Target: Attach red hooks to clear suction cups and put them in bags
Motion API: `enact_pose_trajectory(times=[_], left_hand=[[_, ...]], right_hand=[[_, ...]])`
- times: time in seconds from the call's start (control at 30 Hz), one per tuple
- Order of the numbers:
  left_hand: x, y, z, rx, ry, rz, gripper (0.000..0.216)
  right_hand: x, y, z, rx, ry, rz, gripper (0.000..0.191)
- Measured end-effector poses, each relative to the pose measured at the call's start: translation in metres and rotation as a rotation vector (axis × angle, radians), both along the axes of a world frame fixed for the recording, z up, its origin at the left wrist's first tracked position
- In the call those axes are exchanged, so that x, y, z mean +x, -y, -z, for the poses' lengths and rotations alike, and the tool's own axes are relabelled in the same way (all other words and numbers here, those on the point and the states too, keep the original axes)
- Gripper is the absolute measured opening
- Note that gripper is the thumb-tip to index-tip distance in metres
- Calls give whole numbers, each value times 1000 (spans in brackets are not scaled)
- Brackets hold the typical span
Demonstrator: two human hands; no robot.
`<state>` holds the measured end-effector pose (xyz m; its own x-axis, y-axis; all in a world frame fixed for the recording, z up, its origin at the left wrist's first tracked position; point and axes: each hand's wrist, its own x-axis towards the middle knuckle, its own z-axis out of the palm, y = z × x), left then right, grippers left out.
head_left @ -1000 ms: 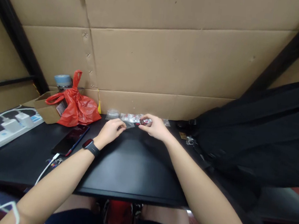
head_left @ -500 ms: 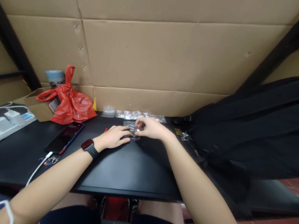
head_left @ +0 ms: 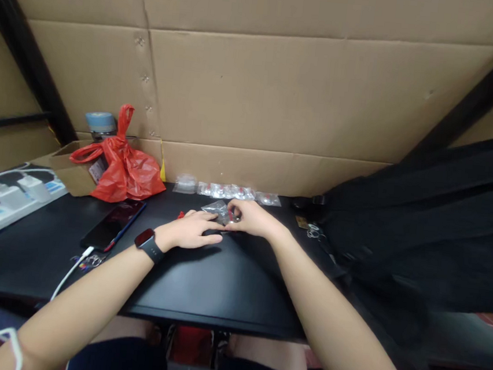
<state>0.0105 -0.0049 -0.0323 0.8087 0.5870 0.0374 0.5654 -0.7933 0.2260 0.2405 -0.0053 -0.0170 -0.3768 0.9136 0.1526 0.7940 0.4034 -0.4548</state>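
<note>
My left hand (head_left: 189, 233) and my right hand (head_left: 252, 219) meet over the middle of the black table (head_left: 228, 282), both pinching a small clear plastic bag (head_left: 217, 209) with something red inside. The left fingers press along the bag's lower edge; the right fingers are closed at its right side. A small red piece (head_left: 181, 216) lies just left of my left hand. A black watch (head_left: 149, 244) sits on my left wrist. A row of several similar small clear bags (head_left: 228, 191) lies along the cardboard wall behind my hands.
A red plastic bag (head_left: 124, 167) and a cardboard box (head_left: 62, 168) stand at the back left, with a white power strip (head_left: 4, 208) and cables. A phone (head_left: 114, 224) lies left of my hands. Black fabric (head_left: 425, 225) covers the right side. Key rings (head_left: 312, 231) lie beside it.
My right hand took a small bag from the back row and drew it toward me. My left hand came up to it, and both hands now hold it nearer the table's middle.
</note>
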Motion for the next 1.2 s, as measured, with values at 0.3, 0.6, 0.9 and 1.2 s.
enact_pose_trajectory(times=[0.3, 0.6, 0.9, 1.2], left_hand=[[0, 2, -1, -46, -6, 24, 53], [2, 4, 0, -76, -26, 35, 61], [0, 1, -3, -38, 27, 48, 45], [-5, -4, 0, 33, 135, -51, 70]], right_hand=[[1, -6, 6, -76, -105, -87, 43], [-10, -16, 25, 204, 67, 124, 36], [-22, -22, 29, 269, 54, 93, 8], [9, -15, 12, 83, 25, -208, 35]])
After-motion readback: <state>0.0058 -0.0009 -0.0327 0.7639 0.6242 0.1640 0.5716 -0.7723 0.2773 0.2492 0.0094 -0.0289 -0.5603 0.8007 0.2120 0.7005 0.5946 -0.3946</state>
